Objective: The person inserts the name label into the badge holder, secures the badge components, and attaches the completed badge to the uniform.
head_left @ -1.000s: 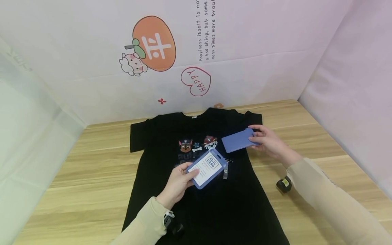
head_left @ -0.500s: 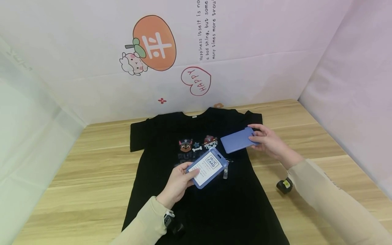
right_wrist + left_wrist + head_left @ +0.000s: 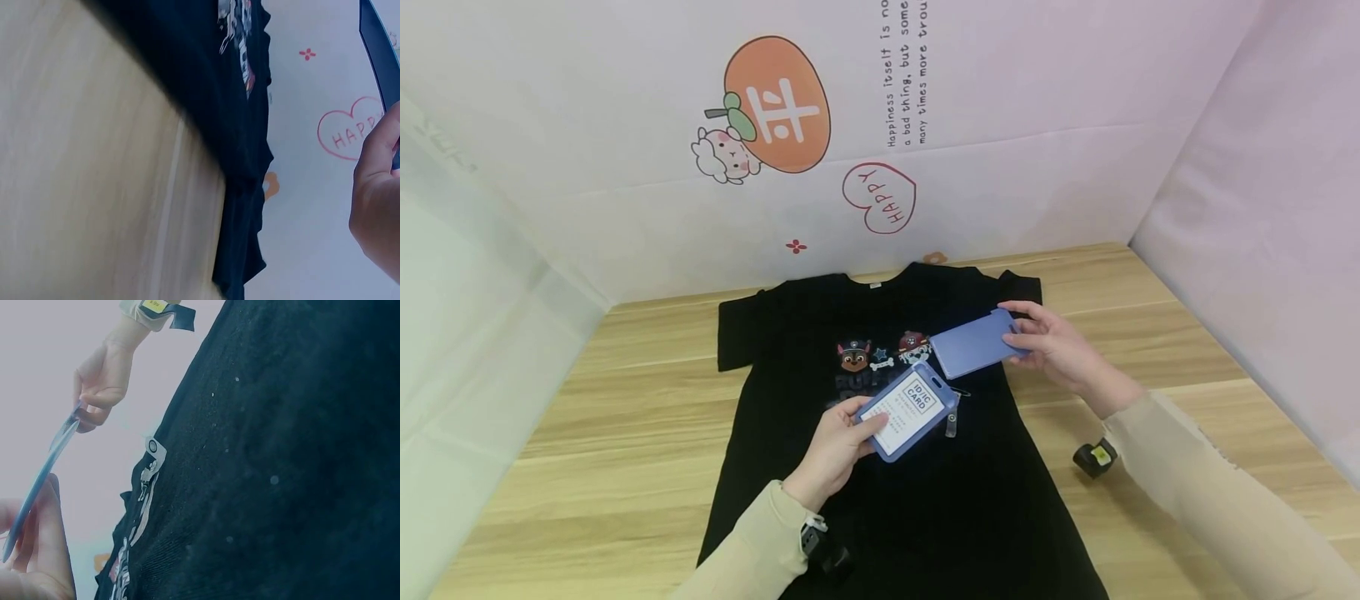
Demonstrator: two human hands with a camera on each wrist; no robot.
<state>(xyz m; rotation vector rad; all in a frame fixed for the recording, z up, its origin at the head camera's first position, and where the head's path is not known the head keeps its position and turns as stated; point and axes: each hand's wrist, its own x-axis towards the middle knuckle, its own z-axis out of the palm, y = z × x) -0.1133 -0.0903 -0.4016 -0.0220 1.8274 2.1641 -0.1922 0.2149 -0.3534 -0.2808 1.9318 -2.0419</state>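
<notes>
Badge holder [image 3: 913, 410], panel [image 3: 972, 344] in hands [image 3: 833, 446]

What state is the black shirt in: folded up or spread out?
Spread out: the shirt lies on the table, print facing up, both sleeves out to the sides. Its bottom edge is out of view.

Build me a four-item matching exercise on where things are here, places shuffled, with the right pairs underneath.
Things
1. card holder showing "ID/IC CARD"
2. plain blue piece
3. small clip with a clear strap
4. black T-shirt

Places
A. spread out on the wood-grain table
B. held by the right hand
C. lying on the shirt, held by neither hand
D. held by the left hand

Right pairs
1-D
2-B
3-C
4-A
</notes>
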